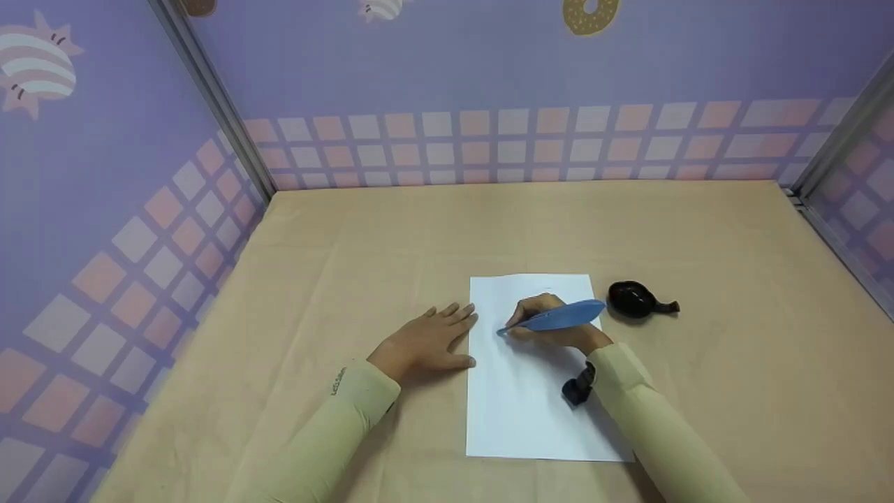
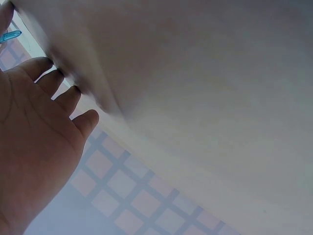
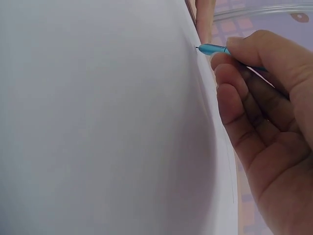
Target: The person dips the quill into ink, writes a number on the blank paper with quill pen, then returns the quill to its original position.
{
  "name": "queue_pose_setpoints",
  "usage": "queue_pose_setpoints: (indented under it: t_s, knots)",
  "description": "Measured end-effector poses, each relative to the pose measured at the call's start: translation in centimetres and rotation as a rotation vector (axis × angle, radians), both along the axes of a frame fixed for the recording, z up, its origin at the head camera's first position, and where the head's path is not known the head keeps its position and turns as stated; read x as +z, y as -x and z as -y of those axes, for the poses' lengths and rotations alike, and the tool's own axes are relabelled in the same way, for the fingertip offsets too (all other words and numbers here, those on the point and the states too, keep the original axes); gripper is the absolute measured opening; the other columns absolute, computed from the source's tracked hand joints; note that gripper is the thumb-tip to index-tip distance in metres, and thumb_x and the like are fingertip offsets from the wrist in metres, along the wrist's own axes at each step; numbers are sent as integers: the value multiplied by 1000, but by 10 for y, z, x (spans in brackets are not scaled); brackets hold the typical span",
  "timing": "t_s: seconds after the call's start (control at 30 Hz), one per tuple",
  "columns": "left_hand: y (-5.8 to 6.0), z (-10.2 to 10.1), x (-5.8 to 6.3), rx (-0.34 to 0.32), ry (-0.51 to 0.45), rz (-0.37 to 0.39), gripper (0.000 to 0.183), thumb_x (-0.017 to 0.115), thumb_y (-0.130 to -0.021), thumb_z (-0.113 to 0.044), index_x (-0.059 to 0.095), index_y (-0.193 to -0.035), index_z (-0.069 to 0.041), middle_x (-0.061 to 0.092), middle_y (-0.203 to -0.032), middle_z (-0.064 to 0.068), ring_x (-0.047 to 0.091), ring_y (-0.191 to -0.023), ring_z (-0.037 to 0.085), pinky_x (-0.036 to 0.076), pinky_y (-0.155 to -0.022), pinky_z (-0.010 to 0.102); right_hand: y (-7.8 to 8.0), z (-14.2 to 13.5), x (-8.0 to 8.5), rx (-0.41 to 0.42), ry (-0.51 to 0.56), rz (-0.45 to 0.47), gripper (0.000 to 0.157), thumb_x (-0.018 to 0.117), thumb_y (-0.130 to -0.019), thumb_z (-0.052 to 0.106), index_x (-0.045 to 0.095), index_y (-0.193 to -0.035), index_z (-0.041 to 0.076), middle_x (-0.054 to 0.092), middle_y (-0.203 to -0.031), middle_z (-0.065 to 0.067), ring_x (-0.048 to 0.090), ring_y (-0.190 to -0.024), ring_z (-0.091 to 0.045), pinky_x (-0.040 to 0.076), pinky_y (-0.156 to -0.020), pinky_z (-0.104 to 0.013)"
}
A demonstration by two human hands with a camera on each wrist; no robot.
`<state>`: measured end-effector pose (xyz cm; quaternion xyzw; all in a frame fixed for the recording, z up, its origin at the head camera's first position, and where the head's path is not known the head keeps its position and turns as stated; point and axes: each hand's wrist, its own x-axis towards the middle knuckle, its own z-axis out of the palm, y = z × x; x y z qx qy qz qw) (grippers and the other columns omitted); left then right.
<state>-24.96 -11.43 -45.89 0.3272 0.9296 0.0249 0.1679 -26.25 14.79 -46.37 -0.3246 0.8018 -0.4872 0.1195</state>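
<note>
A blue feather pen (image 1: 564, 316) is pinched between the thumb and fingers of my right hand (image 1: 548, 327). Its tip meets a white sheet of paper (image 1: 513, 412) left of the hand, and the feather slants up to the right. In the right wrist view the pen's teal tip (image 3: 211, 49) points at the paper, with a thin drawn line (image 3: 232, 181) near the sheet's edge. My left hand (image 1: 427, 342) lies flat with spread fingers, palm down, its fingertips at the paper's left edge. The left wrist view shows its palm and straight fingers.
A glossy black rounded object (image 1: 632, 300) with a short neck lies right of the paper. Beige cloth (image 1: 391, 237) covers the table. Patterned purple panels (image 1: 419, 77) stand behind and beside it. The black wrist camera (image 1: 578, 390) hangs over the paper below my right wrist.
</note>
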Motion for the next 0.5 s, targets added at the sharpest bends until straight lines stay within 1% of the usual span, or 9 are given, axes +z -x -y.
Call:
queue_pose_setpoints:
  t_s: [0.27,0.5]
  knots:
    - [0,1,0,-1,-1,0,81,44,-93,-62,15,-156,-20,8,-163,-5,7,-151,19,13,-123,45,-1,0,1,46,32,20,12,67,-85,0,68,-91,-10,70,-93,-26,61,-83,-6,47,-78,-15]
    - [0,0,-2,-2,-1,-5,81,43,-92,-63,16,-156,-20,10,-163,-5,7,-151,19,13,-123,45,-4,2,4,66,3,38,12,67,-86,3,69,-92,-8,71,-94,-25,60,-82,-3,46,-78,-15]
